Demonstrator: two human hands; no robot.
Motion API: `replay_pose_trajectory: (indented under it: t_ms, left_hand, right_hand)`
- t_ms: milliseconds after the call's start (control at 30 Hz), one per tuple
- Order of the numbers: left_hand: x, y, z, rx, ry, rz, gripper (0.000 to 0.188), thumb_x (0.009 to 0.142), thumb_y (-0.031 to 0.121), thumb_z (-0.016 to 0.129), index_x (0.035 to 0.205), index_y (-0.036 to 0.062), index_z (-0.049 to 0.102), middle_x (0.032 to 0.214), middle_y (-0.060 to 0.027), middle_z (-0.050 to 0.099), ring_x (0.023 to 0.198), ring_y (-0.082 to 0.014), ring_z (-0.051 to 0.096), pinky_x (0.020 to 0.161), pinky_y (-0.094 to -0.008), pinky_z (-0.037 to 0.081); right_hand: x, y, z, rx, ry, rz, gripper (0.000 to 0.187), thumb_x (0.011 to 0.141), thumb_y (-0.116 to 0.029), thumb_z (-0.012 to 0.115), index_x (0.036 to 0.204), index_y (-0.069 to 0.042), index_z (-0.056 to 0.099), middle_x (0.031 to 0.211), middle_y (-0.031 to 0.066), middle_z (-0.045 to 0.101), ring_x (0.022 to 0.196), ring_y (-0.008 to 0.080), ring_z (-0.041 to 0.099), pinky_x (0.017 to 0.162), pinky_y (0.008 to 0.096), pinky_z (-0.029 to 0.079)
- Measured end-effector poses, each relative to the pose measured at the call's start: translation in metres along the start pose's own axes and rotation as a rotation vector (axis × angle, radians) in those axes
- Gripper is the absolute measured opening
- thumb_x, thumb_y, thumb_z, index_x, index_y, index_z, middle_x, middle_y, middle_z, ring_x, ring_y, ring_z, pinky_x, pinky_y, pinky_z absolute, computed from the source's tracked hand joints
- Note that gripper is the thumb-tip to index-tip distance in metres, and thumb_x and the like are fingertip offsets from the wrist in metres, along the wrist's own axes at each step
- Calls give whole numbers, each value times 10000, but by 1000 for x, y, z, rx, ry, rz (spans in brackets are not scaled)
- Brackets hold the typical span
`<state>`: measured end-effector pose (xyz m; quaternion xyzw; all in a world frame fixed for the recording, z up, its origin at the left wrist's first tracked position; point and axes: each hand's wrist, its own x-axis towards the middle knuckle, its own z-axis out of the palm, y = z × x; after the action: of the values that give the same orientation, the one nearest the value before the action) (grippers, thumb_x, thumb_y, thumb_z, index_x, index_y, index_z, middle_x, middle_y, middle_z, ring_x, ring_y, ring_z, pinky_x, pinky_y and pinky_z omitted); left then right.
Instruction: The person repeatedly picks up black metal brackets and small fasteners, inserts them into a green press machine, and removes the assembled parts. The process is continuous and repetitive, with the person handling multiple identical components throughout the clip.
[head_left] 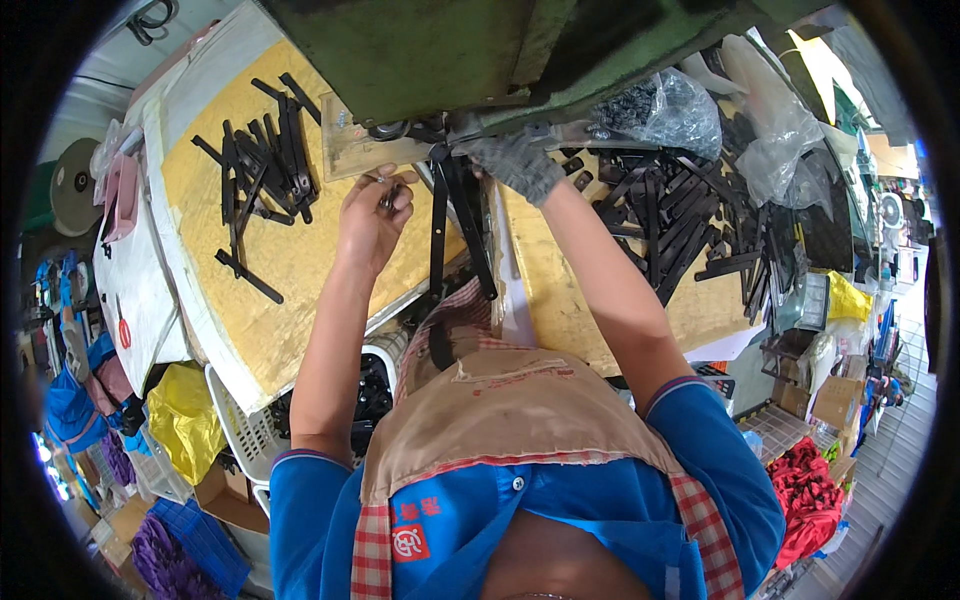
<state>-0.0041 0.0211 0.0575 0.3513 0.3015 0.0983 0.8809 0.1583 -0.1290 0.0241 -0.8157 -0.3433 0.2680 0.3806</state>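
Two long flat black metal strips (439, 225) with holes overlap at their upper ends under the green machine (430, 55) and spread apart toward me. My right hand (520, 168), in a grey glove, is closed at their upper ends; its fingertips are partly hidden there. Just left of the strips, my bare left hand (376, 208) is raised with fingers curled around small dark metal pieces (391, 199), too small to name exactly. More black strips (268, 160) lie in a loose pile on the left yellow board (215, 220).
A larger heap of black strips (660, 215) covers part of the right board (560, 300). Behind it sits a clear plastic bag (665, 110) of small dark parts. The machine overhangs both hands. White basket (238, 425) at lower left; red cloth (805, 500) at lower right.
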Motion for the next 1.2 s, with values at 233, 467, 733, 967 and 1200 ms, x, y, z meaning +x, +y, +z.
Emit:
replay_pose_trajectory:
  t_ms: [233,467,733,967,1200]
  left_hand:
    - [-20,10,-10,-24,-405,-189,389,1008,173,507,1328,-45,468,781,-39,503,540,-62,347,482,-201,279]
    - [-37,3,16,206,-376,-170,498,1029,290,467,1451,51,353,680,16,426,504,-54,294,455,-213,225]
    - [-45,-46,23,1077,-84,812,175,1003,171,484,944,8,509,638,-172,568,540,-353,566,537,-403,458]
    - [-41,-45,15,-37,-177,-461,356,995,388,519,765,117,530,521,24,373,425,-74,299,388,-230,211]
    - [-26,-10,-17,-290,-166,-231,252,1023,315,474,992,85,571,896,-61,523,717,-118,470,472,-203,341]
  right_hand:
    - [5,30,20,-144,419,-258,514,888,-500,631,1150,-59,629,957,61,637,778,180,607,741,333,526]
    - [-85,-54,30,326,179,-339,217,921,-180,674,1049,-6,663,822,26,624,755,110,583,722,262,499]
    - [-105,-50,43,815,221,51,220,907,-214,695,986,-9,687,761,13,618,691,94,569,615,245,459]
    - [-101,-47,31,-83,577,-584,233,844,-133,714,1057,-53,660,963,140,693,803,238,656,737,324,544]
    - [-42,-33,37,342,591,-222,207,840,-72,745,1030,-20,679,982,75,712,930,132,657,852,278,509]
